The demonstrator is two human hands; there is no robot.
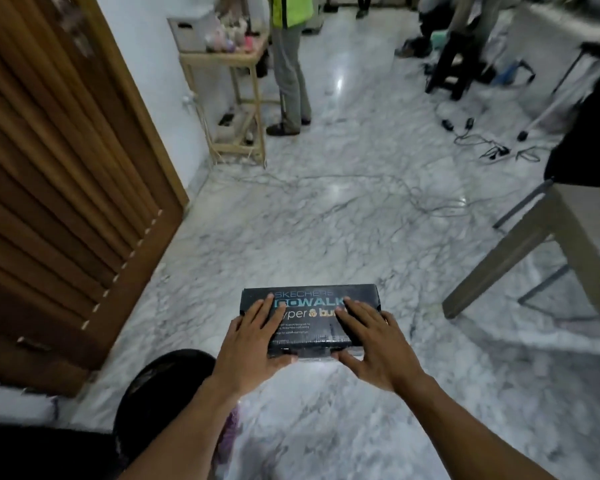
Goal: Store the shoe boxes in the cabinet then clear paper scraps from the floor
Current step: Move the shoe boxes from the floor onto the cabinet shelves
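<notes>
Ahead-left you've got a light wood shelf rack [219,58] w/ a person in a hi-vis vest [293,81] beside it. Right: table [582,220], cables [492,150] beyond it, dark stool [452,64] further back.

All the readable print is on the lid of the dark shoe box [310,327]. Along the far edge runs the brand name "SKECHERS" in thin pale-blue capitals. Below it, in large bold letters, stands "GOWALK". Its first letters are partly covered by the fingers [265,308] of the left hand [253,344], and its last by the right hand [371,344]. The third line shows "yper", a small gold emblem, then orange "bu", with the hands covering both ends. Under that come several lines of small white print, too fine and blurred to read.
</notes>
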